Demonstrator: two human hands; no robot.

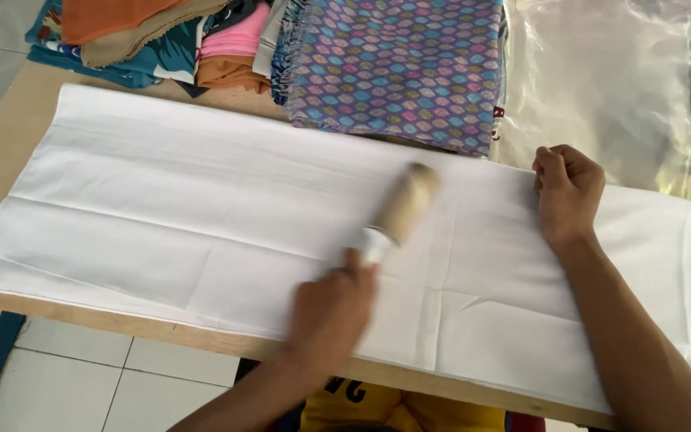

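**Lint roller passing over folded white cloth**

We are viewing the bench from above. At about 10 o'clock, a stack of folded fabrics [161,40] in orange, teal and pink is lying at the table's far edge; beside it, at 12 o'clock, a purple patterned cloth [397,68] is resting with its near edge touching the white cloth [169,208], which is spreading across the wooden table [9,136] from left to right. Near 6 o'clock, the left hand [331,316] is closing around the white handle of a lint roller [401,208], whose tan drum is lying on the cloth just right of centre; motion blur is softening both. At 3 o'clock, the right hand [567,192] is pressing on the cloth, fingers curled into a loose fist, holding nothing. We are judging the rolling as under way; how much surface is cleaned we cannot tell. At 1 o'clock, a clear plastic bag [601,88] is lying flat, seemingly empty.
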